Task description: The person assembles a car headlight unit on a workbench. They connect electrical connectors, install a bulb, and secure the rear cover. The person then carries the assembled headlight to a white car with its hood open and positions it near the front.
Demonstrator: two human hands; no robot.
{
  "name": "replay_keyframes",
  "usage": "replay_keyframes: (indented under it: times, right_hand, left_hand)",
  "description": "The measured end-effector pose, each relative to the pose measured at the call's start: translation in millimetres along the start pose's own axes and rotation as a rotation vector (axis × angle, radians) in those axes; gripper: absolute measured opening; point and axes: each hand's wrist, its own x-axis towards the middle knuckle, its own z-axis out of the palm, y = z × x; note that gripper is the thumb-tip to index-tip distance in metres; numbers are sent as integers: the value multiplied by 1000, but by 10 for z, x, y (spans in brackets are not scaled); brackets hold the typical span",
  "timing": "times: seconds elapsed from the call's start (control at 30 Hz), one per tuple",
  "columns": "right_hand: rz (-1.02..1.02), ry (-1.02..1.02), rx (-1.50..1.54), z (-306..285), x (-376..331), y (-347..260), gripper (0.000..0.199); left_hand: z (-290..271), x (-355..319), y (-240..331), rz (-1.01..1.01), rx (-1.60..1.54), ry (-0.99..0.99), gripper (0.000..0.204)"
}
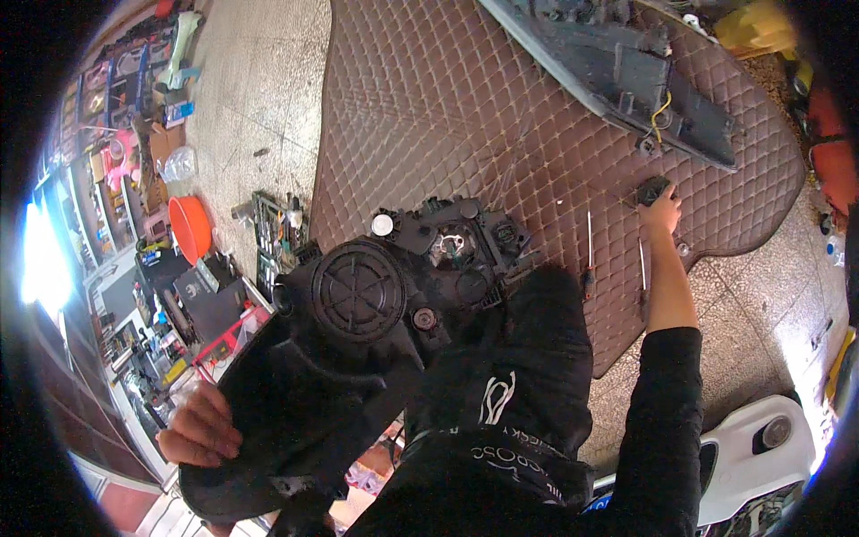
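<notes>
A large black car headlight housing lies across my lap, its back facing up. It has a round ribbed cap and an opening that shows shiny parts inside. My left hand is at the housing's left edge, fingers curled round it. Far to the right, my right hand reaches over the brown quilted mat with its fingers closed on a small black part. Two screwdrivers lie on the mat below that hand, one left of the other.
A long dark trim panel with a yellow wire lies at the far right of the mat. At left stand a tool tray, an orange bucket and crowded shelves. A white car part is at lower right.
</notes>
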Motion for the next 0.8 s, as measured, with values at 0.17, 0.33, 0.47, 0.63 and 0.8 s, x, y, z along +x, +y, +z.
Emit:
replay_keyframes:
  times: [0.17,0.33,0.47,0.63,0.8]
  right_hand:
    - [-60,61,58,-337,-553,-344,116]
    - [-677,5,484,-1270,-1842,-1021,104]
    - [-1018,-242,669,-1990,-2662,-1595,97]
    - [-992,-431,536,-2245,-3015,-1945,100]
    - [-893,-721,809,-2082,-3085,-1772,103]
  left_hand:
    - [256,-202,-47,77,101,219,20]
    - [178,-320,-226,151,50,217,33]
    - [109,-407,-369,246,-27,173,31]
    - [322,-620,-295,192,34,291,74]
    - [560,-812,-182,143,20,398,82]
